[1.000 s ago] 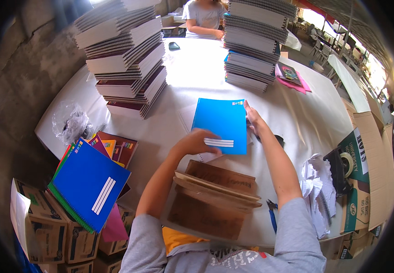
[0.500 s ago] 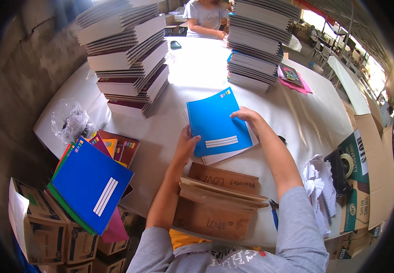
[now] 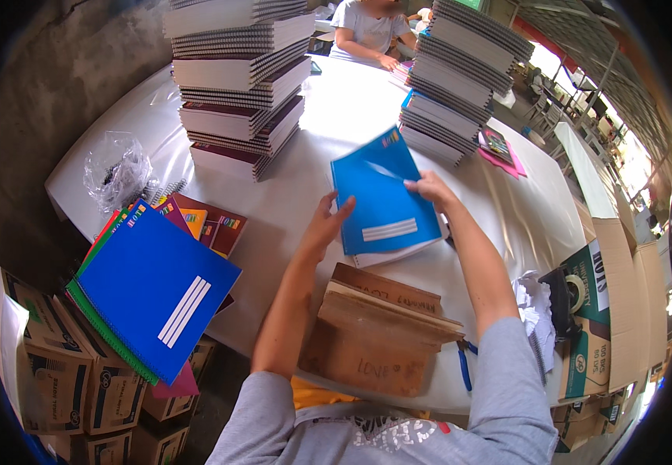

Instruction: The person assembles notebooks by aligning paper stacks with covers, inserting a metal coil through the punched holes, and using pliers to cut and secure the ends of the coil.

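Left hand (image 3: pixel 323 226), right hand (image 3: pixel 434 191) half-closed, thumbs atop, pinching blue notebook (image 3: pixel 381 203) by opposite sides, seemingly for even support above table (image 3: pixel 510 205).

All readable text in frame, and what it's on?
Wording not copied here; locations only.
Light-blue notebook: multicoloured cover letters.
Dark-blue notebook: multicoloured letters too.
Brown stand: handwriting.
Green-and-brown carton at right: large print.
Lower-left cartons: print, partly too small to read.
Shirt: white print, not legible.
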The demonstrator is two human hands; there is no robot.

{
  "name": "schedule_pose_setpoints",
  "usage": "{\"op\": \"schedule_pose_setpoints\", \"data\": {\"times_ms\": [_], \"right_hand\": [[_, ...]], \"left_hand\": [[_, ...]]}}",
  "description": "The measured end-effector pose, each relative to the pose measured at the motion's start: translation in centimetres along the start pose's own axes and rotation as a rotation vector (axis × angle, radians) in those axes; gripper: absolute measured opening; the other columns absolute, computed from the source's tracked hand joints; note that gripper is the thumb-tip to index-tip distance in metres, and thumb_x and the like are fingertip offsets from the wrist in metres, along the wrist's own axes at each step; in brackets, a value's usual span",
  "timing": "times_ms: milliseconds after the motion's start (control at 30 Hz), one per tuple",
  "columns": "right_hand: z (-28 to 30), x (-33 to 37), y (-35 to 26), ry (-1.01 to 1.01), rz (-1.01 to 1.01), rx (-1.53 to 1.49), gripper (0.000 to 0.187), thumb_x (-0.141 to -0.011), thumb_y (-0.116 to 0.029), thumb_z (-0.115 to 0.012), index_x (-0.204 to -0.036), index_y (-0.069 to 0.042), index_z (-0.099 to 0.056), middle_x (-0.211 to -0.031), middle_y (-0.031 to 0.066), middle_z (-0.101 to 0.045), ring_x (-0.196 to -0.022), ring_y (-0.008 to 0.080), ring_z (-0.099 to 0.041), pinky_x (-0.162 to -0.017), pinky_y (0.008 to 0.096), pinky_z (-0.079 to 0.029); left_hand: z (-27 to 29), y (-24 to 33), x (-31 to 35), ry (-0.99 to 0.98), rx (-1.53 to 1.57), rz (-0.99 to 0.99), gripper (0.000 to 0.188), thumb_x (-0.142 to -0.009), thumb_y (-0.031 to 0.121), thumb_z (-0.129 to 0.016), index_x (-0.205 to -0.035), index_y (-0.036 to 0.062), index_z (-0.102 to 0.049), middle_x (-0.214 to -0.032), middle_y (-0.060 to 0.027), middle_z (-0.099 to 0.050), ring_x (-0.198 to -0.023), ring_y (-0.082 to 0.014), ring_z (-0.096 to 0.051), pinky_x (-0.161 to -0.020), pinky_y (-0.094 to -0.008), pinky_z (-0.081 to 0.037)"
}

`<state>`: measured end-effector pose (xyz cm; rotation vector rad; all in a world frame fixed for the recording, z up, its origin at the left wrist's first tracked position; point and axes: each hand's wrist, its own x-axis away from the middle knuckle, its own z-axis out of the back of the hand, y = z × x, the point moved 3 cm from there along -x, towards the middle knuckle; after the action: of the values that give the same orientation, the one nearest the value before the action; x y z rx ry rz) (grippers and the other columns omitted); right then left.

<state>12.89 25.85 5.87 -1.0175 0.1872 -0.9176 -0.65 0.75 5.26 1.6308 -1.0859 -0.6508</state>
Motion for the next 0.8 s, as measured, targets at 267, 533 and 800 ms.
{"op": "schedule_pose_setpoints", "data": {"times_ms": [267,533,800], "right_hand": [[9.5,14.4,-7.0,0.695,0.617,-0.616,0.036,-0.081,-0.020,-0.069,-0.111,-0.003,-0.058,-0.105,0.0065,-0.062,-0.097,0.0183,-0.055,-0.088,0.0317,-0.042],[3.3,28.9,-7.0,0.705,0.784,-1.200,0.033,-0.086,-0.011,-0.061,-0.117,-0.001,-0.051,-0.111,0.0077,-0.057,-0.101,0.0181,-0.055,-0.090,0.0310,-0.046],[-5.7,35.7,-1.2,0.448,0.648,-1.404,0.043,-0.078,0.000,-0.068,-0.117,-0.010,-0.052,-0.104,0.0051,-0.061,-0.094,0.0161,-0.058,-0.084,0.0318,-0.049]], "left_hand": [[-1.2,1.8,15.2,-0.269,-0.301,-0.488,0.089,-0.065,0.022,-0.082,-0.137,0.0101,-0.030,-0.130,-0.0149,-0.044,-0.120,-0.0284,-0.043,-0.099,-0.0421,-0.033],[-6.4,1.6,14.1,0.188,-0.741,-0.747,0.080,-0.066,0.019,-0.081,-0.129,0.0048,-0.034,-0.124,-0.0146,-0.046,-0.118,-0.0301,-0.042,-0.091,-0.0404,-0.041],[-7.3,6.7,19.1,0.128,0.178,-0.598,0.036,-0.076,0.011,-0.074,-0.106,0.0008,-0.058,-0.098,-0.0080,-0.063,-0.090,-0.0138,-0.059,-0.080,-0.0257,-0.046]]}}
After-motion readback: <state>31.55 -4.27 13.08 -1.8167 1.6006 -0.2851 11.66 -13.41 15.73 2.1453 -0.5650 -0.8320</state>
